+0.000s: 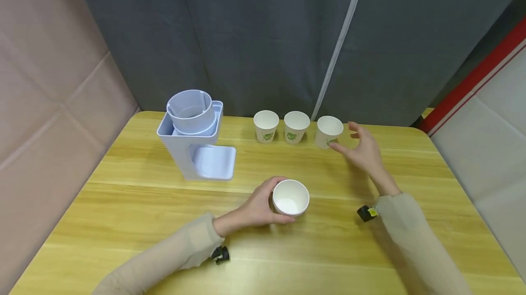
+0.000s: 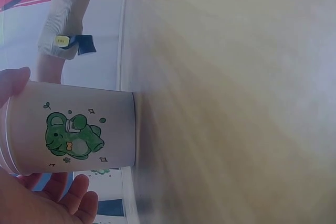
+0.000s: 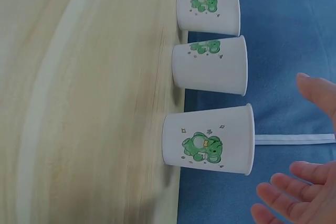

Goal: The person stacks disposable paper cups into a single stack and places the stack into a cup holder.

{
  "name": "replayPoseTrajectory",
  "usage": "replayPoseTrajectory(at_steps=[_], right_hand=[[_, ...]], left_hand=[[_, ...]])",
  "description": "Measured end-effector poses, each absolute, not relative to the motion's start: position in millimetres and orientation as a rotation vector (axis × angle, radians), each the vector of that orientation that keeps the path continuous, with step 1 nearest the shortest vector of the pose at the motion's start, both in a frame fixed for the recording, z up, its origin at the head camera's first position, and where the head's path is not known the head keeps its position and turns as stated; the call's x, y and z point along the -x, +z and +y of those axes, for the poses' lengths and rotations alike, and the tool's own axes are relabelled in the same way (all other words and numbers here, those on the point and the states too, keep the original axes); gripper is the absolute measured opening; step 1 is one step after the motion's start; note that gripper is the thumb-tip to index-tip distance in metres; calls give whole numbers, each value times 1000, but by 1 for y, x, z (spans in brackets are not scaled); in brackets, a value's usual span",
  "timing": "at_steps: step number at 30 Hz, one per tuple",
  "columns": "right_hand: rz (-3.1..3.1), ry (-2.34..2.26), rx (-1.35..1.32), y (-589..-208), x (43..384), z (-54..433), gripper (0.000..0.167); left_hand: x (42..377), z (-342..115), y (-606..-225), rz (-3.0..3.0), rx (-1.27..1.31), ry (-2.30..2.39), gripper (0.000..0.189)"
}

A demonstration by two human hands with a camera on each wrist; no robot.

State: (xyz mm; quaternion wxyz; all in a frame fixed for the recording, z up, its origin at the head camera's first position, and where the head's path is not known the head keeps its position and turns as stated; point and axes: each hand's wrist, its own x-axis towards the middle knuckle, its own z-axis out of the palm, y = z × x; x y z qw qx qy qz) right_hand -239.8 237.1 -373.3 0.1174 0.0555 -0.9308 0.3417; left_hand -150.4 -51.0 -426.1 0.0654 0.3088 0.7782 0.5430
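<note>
My left hand (image 1: 260,203) holds a white paper cup (image 1: 291,199) upright at the table's middle, thumb and fingers on opposite sides. A green cartoon bear is printed on this cup (image 2: 73,129), seen in the left wrist view, where it appears to stand on the tabletop. Spread fingers and thumb of my right hand (image 1: 363,151) are beside the rightmost paper cup (image 1: 329,131) of a row at the back. In the right wrist view that cup (image 3: 210,140) stands apart from the hand (image 3: 310,182). The middle cup (image 1: 297,127) and left cup (image 1: 266,126) stand alongside it.
A pale blue plastic stand (image 1: 176,149) with a round hopper (image 1: 191,110) on top and a flat tray (image 1: 218,162) at its base is at the back left. Behind the wooden table (image 1: 328,249) hangs a dark curtain (image 1: 255,34).
</note>
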Motion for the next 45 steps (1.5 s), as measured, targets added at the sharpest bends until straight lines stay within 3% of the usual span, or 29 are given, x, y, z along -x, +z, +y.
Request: replayPoseTrajectory(at_steps=[45], right_hand=[[-2911, 966, 21, -385, 297, 223, 88]], left_hand=[[150, -52, -426, 2353, -914, 1620, 80]])
